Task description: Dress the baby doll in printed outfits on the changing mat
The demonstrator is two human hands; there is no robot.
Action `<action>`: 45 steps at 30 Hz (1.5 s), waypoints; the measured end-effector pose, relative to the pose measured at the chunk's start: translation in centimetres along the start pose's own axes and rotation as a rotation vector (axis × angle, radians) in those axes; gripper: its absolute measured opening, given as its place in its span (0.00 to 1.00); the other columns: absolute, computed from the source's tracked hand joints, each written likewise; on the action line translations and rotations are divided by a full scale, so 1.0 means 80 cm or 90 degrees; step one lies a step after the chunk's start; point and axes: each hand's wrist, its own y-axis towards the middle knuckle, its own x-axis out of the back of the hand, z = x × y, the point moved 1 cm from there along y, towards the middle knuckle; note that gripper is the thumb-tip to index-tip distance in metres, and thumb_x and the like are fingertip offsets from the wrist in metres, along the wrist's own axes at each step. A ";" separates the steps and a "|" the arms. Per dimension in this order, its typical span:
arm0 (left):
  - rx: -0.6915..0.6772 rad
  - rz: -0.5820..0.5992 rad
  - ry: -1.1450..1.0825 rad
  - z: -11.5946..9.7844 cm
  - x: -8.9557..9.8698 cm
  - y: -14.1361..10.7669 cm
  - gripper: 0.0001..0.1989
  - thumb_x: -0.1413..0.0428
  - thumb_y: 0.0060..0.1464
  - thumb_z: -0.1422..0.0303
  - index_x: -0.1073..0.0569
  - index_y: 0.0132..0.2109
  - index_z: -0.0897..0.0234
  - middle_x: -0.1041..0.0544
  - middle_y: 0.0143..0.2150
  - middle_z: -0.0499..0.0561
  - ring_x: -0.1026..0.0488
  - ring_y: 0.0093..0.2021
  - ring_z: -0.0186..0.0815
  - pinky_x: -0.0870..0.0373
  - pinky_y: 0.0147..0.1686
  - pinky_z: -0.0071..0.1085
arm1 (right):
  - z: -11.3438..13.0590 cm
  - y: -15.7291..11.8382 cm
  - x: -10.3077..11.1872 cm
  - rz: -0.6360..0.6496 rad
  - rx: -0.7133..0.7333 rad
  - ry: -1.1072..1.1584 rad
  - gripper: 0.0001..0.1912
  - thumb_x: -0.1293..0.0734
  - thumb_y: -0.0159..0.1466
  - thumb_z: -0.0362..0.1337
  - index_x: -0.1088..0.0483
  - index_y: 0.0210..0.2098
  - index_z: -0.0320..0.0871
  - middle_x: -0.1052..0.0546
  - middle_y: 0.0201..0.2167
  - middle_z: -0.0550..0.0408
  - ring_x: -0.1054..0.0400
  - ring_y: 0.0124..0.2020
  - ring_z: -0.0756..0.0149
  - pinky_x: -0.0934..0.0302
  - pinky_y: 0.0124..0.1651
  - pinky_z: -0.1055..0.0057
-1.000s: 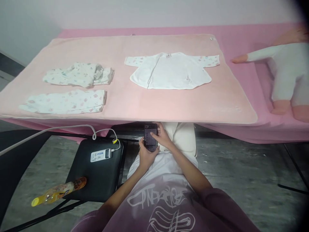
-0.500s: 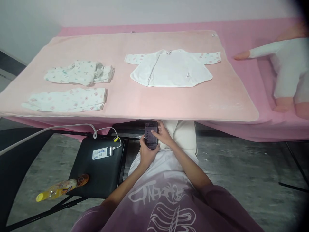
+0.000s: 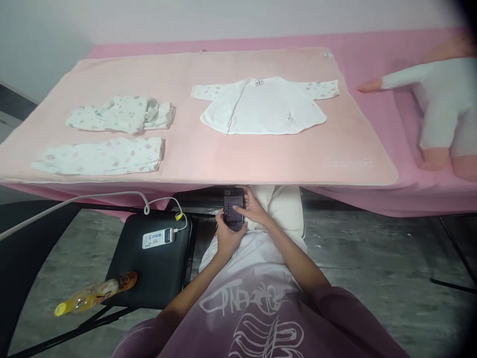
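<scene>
My left hand [image 3: 229,237] is wrapped round the lower part of a dark phone [image 3: 233,199], low over my lap. On the phone's right side, my right hand [image 3: 253,206] grips its edge, its thumb on the lit screen. Both hands are just below the front edge of the table. On the peach mat [image 3: 182,154] lies a small white baby top [image 3: 274,112], spread flat with patterned sleeves out. To its left are a folded green-patterned garment [image 3: 112,115] and, nearer me, a folded pink-patterned garment [image 3: 104,156].
A doll [image 3: 439,94] in white clothes lies on the pink cloth [image 3: 376,54] at the right. Left of my legs, a black stool [image 3: 160,278] holds a white device [image 3: 158,238] with a cable [image 3: 112,194] and a bottle [image 3: 93,293] with a yellow cap.
The view has shifted very slightly. Both hands keep their hold on the phone, and the garments lie as before.
</scene>
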 end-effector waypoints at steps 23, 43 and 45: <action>0.009 -0.002 0.001 -0.006 0.001 0.000 0.50 0.25 0.51 0.56 0.42 0.72 0.60 0.23 0.65 0.65 0.19 0.62 0.56 0.21 0.62 0.54 | -0.002 0.001 0.007 0.034 -0.020 0.046 0.39 0.24 0.71 0.50 0.42 0.75 0.56 0.21 0.56 0.50 0.21 0.56 0.56 0.24 0.62 0.55; -0.012 -0.015 0.004 0.001 -0.001 0.001 0.52 0.25 0.50 0.56 0.42 0.73 0.60 0.25 0.68 0.66 0.21 0.64 0.55 0.23 0.64 0.53 | 0.007 0.002 0.009 0.007 -0.032 0.041 0.27 0.34 0.76 0.46 0.37 0.73 0.56 0.20 0.52 0.52 0.23 0.55 0.56 0.31 0.68 0.51; -0.020 -0.020 0.003 0.002 -0.002 0.001 0.51 0.25 0.50 0.57 0.42 0.73 0.59 0.25 0.68 0.65 0.20 0.64 0.55 0.22 0.64 0.53 | 0.005 0.002 0.010 0.006 -0.038 0.032 0.28 0.35 0.76 0.44 0.37 0.73 0.56 0.20 0.51 0.53 0.23 0.54 0.56 0.31 0.68 0.52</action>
